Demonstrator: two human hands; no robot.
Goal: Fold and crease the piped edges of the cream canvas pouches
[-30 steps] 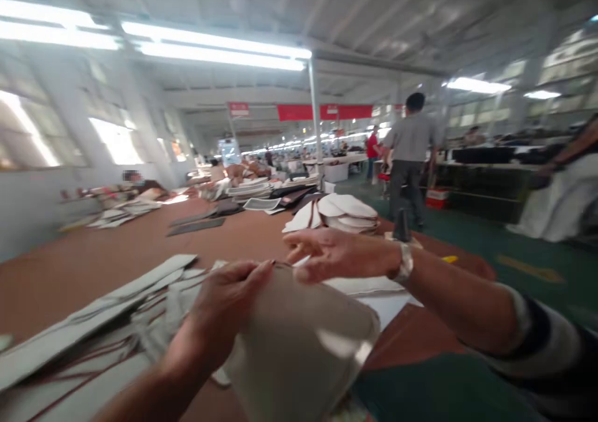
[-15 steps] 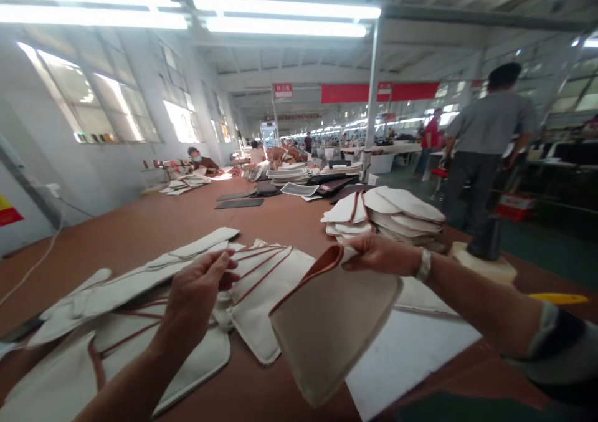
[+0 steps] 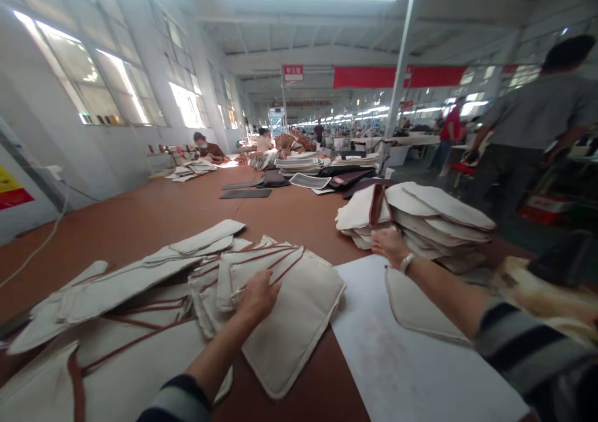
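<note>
My left hand (image 3: pixel 259 294) rests on a fanned pile of cream fabric pieces with brown trim. Its fingers are loosely bent, with thumb and forefinger apart, above the broad top piece (image 3: pixel 299 322). My right hand (image 3: pixel 390 245) reaches to the near edge of a second stack of cream pieces (image 3: pixel 430 216). Its fingers, slightly blurred, stretch toward a folded piece with a brown edge (image 3: pixel 377 205) and seem to touch the stack; I see nothing held. Below that arm, a single cream piece (image 3: pixel 420 303) lies partly on a white sheet (image 3: pixel 374 347).
Long cream strips (image 3: pixel 154 278) and more trimmed pieces (image 3: pixel 135 359) cover the table's left. Dark flat pieces (image 3: pixel 245 193) lie farther back on the brown tabletop (image 3: pixel 187 204). A person in a grey shirt (image 3: pixel 537 116) stands beyond the right edge; another sits at the back left.
The cream piece has left my right hand, which moved to the right stack. The fanned pile now has a broad piece on top. My left hand has moved right and down onto it.
</note>
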